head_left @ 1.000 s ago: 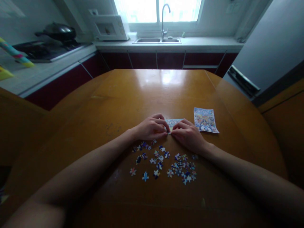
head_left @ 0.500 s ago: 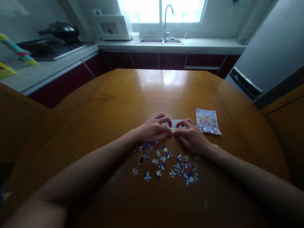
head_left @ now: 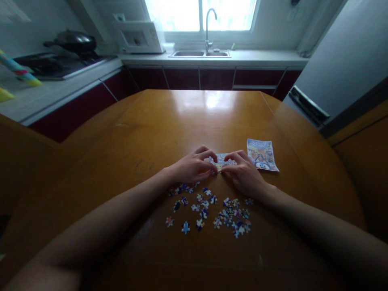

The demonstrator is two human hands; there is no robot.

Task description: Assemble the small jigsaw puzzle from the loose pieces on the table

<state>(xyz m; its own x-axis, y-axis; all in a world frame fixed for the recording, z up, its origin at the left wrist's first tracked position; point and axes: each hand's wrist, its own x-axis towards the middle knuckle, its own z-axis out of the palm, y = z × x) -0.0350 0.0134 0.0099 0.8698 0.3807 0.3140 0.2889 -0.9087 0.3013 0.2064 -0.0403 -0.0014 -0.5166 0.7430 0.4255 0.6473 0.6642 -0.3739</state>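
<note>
A partly joined jigsaw puzzle (head_left: 222, 158) lies flat on the wooden table, its colourful print showing between my hands. My left hand (head_left: 194, 166) curls over its left side, with thumb and fingers pressed at the edge. From the right, my right hand (head_left: 245, 171) grips the opposite side in the same bent-finger way. The thumbs come close together at the near edge, and the fingers cover part of the print. Loose puzzle pieces (head_left: 232, 212) lie scattered nearer to me, below both hands.
A creased picture sheet (head_left: 261, 154) lies right of my right hand on the wooden table (head_left: 169, 125). Beyond the table are a counter with a sink (head_left: 189, 53), a microwave (head_left: 141, 37) and a pan (head_left: 74, 41) on the stove. A fridge (head_left: 336, 60) stands at right.
My thumbs have drawn slightly apart at the puzzle's near edge, showing more of its print. The whole view has shifted a little; the loose pieces and the sheet lie as before.
</note>
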